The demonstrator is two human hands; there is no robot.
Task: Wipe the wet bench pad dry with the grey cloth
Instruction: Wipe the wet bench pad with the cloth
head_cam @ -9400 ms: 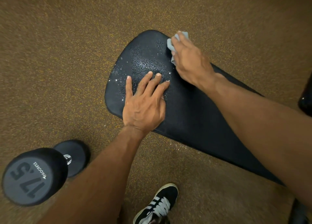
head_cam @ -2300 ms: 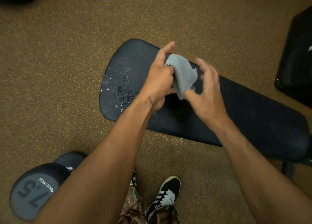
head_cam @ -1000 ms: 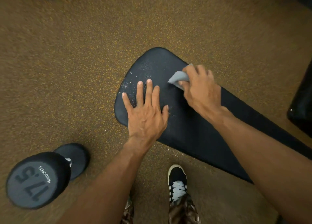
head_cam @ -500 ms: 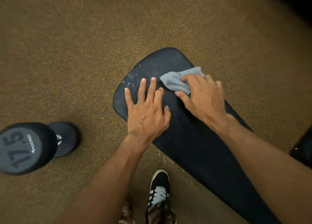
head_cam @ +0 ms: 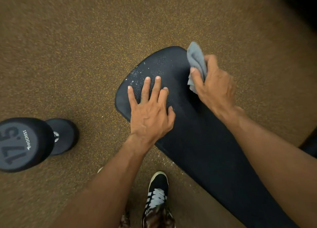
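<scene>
Hands at work on a black bench pad (head_cam: 205, 150), viewed from above the person's head. The pad runs long and narrow from the lower right up to a rounded end near the middle of the view, over a speckled brown floor (head_cam: 68, 56). The right hand (head_cam: 214, 88) sits at the far right edge of that rounded end, its fingers (head_cam: 196, 76) bunched around the grey cloth (head_cam: 195, 57), which is crumpled and pokes out above the hand, partly past the pad's edge. The left hand (head_cam: 149, 114) lies flat on the pad, fingers (head_cam: 157, 88) spread and straight, grasping nothing, apparently steadying it. Water droplets (head_cam: 135, 76) glisten on the rounded end, around and just beyond the left fingertips, so the wet patch lies left of the cloth, across the pad's width. The right hand looks placed to sweep leftward toward it, with the left hand resting in that path. A dumbbell (head_cam: 25, 143) stands on the floor at left, and a black shoe (head_cam: 157, 188) shows below.
</scene>
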